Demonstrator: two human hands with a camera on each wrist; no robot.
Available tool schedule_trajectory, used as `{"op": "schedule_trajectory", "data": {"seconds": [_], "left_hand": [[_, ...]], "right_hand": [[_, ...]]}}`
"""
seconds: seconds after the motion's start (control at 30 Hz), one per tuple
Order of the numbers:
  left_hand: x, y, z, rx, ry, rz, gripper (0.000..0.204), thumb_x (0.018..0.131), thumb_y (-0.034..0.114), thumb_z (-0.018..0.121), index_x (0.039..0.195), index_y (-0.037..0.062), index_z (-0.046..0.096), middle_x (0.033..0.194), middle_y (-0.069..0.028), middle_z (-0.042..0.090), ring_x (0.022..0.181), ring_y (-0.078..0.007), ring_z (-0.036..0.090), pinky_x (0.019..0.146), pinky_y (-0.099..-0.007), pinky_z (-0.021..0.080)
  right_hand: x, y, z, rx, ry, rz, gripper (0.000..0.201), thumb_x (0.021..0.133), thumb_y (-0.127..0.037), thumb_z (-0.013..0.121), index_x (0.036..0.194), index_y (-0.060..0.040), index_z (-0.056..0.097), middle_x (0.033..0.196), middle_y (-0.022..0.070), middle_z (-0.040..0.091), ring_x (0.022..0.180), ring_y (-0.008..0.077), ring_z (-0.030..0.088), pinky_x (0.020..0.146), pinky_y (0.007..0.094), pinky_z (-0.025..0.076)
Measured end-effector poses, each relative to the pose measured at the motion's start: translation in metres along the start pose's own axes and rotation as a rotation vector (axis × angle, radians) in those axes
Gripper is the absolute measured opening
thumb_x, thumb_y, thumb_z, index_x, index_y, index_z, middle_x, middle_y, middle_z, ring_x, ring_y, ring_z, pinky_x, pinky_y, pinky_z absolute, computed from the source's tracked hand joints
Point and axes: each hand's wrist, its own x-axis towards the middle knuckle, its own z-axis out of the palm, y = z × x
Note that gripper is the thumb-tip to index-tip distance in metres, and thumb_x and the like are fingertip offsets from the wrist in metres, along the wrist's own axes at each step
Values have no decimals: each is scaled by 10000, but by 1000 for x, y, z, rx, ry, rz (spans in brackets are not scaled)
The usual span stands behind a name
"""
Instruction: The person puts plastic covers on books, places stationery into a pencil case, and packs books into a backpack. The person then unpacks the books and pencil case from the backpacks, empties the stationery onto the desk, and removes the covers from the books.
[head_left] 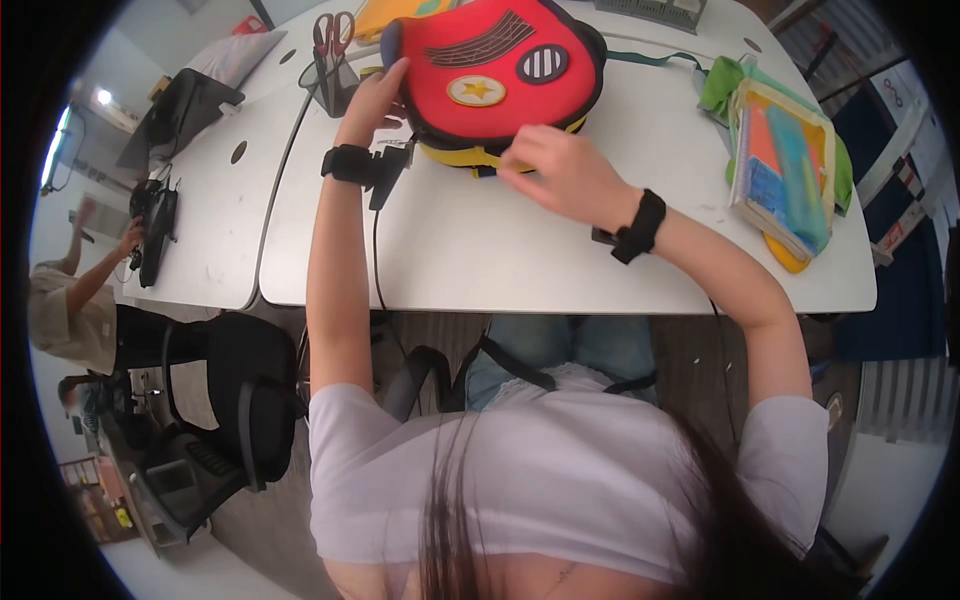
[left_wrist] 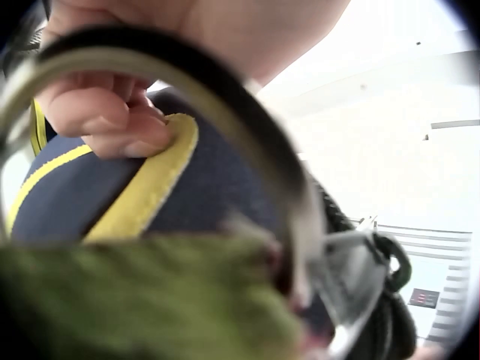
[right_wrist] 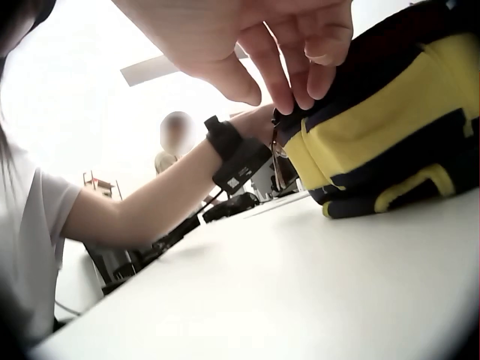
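Backpack (head_left: pixel 505 110), on table (head_left: pixel 460 240), right of left hand (head_left: pixel 375 103); scissors (head_left: pixel 333 35), in holder (head_left: pixel 332 88), left of it; books (head_left: pixel 785 170), right of right hand (head_left: pixel 565 170).

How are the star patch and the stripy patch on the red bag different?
The star patch shows a yellow star; the stripy patch has black and white stripes. The star patch has a yellow rim, the stripy patch a dark one. Both are rounded and sit on the red bag.

The bag (head_left: pixel 495 70) is red, edged in black and yellow. Its star patch (head_left: pixel 477 91) is yellow on white (the other patch (head_left: pixel 542 64), black-and-white striped). The desk (head_left: pixel 640 130) is white.
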Motion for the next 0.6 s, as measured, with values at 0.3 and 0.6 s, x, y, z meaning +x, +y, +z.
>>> {"op": "schedule_trajectory", "data": {"seconds": [0.3, 0.6], "left_hand": [[-48, 20, 0, 238, -239, -75, 552, 788, 501, 558, 888, -42, 566, 750, -81, 589, 624, -167, 627, 560, -256, 530], [-74, 15, -3, 294, -171, 162, 293, 863, 242, 523, 849, -39, 605, 721, -57, 624, 652, -120, 600, 590, -237, 472]], "right_hand": [[26, -21, 46, 316, 21, 373, 214, 767, -198, 560, 810, -6, 644, 691, 161, 616, 680, 318, 606, 657, 360, 486], [46, -22, 69, 846, 39, 688, 360, 772, -302, 604, 927, 22, 631, 728, 80, 641, 631, 195, 598, 635, 315, 484]]}}
